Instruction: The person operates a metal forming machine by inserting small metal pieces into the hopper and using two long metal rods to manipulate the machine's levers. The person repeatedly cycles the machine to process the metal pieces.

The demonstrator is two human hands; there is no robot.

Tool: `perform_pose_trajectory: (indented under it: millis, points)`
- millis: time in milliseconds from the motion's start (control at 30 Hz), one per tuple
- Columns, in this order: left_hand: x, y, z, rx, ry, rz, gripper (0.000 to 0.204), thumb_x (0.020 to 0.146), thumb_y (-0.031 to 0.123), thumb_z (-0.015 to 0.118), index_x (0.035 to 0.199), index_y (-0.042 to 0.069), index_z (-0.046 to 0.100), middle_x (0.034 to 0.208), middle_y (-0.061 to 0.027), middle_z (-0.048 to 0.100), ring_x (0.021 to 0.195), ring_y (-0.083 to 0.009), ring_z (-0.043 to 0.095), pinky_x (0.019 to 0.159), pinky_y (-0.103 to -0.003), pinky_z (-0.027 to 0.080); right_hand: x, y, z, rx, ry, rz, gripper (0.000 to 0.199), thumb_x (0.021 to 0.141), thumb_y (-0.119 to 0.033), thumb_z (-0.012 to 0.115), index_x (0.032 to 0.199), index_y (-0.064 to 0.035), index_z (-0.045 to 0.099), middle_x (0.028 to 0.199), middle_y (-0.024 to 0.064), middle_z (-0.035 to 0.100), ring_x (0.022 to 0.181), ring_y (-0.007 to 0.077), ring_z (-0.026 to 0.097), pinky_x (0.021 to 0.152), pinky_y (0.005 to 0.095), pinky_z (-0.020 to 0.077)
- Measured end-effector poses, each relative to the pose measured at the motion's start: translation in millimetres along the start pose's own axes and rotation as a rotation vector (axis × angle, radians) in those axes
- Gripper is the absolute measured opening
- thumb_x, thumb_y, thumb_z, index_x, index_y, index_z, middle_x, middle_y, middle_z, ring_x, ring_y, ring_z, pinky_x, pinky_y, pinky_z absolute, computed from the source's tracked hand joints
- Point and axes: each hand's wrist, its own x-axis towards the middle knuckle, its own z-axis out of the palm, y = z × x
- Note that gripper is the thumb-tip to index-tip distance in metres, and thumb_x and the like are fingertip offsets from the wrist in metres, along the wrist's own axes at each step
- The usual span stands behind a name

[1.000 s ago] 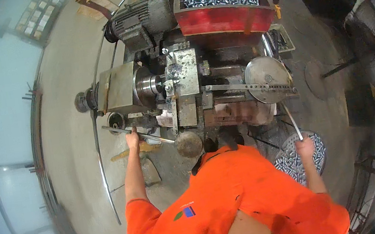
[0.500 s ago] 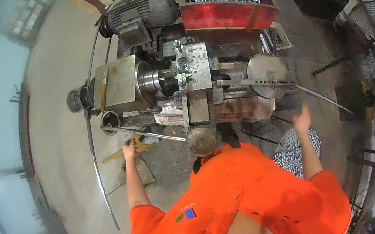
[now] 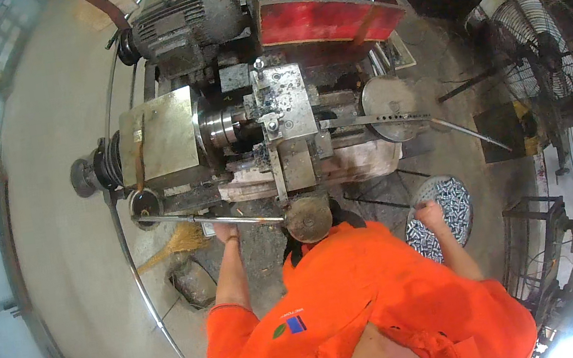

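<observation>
My right hand (image 3: 429, 214) is over the left side of a round, light-coloured basin (image 3: 419, 196) heaped with short shiny metal cylinders (image 3: 455, 207). Its fingers are curled in; whatever they may hold is hidden. My left hand (image 3: 224, 230) is low in front of the machine, just below a slanting metal lever (image 3: 248, 218). That lever and the dark machine parts cover its fingers. Before me stands a greasy lathe-like machine, with a bright steel chuck (image 3: 222, 128) facing a tool slide (image 3: 286, 101). A flat perforated lever (image 3: 381, 119) crosses a round plate (image 3: 391, 100) on the right.
A red bin (image 3: 329, 20) of similar metal cylinders stands behind the machine, beside an electric motor (image 3: 190, 27). A long bent rod (image 3: 141, 289) slants down at left. A straw broom (image 3: 178, 243) lies on the floor. At right are a caged fan (image 3: 533, 42) and a metal frame (image 3: 536, 238).
My right hand has moved down and inward onto the basin. My left hand has shifted right, in under the slanting lever. The whole view has turned a little toward the right.
</observation>
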Motion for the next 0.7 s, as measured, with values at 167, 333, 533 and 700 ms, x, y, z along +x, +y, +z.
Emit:
perform_pose_trajectory:
  millis: [167, 333, 533, 700]
  points:
    - [26.7, 48.8, -98.2, 0.581, -0.281, 0.607, 0.041, 0.082, 0.035, 0.05, 0.111, 0.006, 0.051, 0.089, -0.017, 0.064, 0.082, -0.0329, 0.063, 0.07, -0.044, 0.051, 19.5, -10.9, -22.5, 0.018, 0.076, -0.118, 0.026, 0.064, -0.013, 0.058, 0.087, -0.006, 0.067, 0.082, 0.017, 0.065, 0.077, 0.0303, 0.064, 0.071, 0.0358, 0.0504]
    - [-4.0, 86.7, -108.5, 0.537, -0.357, 0.311, 0.053, 0.078, 0.045, 0.055, 0.115, 0.007, 0.048, 0.092, -0.0168, 0.064, 0.085, -0.0345, 0.062, 0.07, -0.045, 0.05, 73.0, -178.0, -114.8, 0.194, 0.291, -0.437, 0.033, 0.06, -0.012, 0.06, 0.091, -0.0061, 0.066, 0.084, 0.0157, 0.065, 0.08, 0.0308, 0.063, 0.074, 0.0372, 0.0492]
    - [-8.8, 74.3, -215.9, 0.28, -0.252, 0.192, 0.035, 0.082, 0.04, 0.053, 0.098, 0.01, 0.062, 0.084, -0.0176, 0.063, 0.082, -0.0347, 0.061, 0.071, -0.044, 0.048, 81.4, -376.0, -116.9, 0.305, 0.106, -1.043, 0.035, 0.058, -0.015, 0.058, 0.09, -0.0044, 0.066, 0.095, 0.0142, 0.063, 0.094, 0.0296, 0.058, 0.084, 0.0362, 0.045]
    - [-27.4, 79.9, -370.1, 0.019, 0.389, 0.147, 0.028, 0.086, 0.031, 0.052, 0.101, 0.009, 0.062, 0.079, -0.0162, 0.063, 0.073, -0.0317, 0.062, 0.065, -0.04, 0.047, 89.9, -448.9, -70.0, 0.155, 0.134, -1.176, 0.023, 0.054, -0.019, 0.057, 0.068, -0.0041, 0.066, 0.087, 0.0138, 0.063, 0.084, 0.0347, 0.054, 0.08, 0.038, 0.0445]
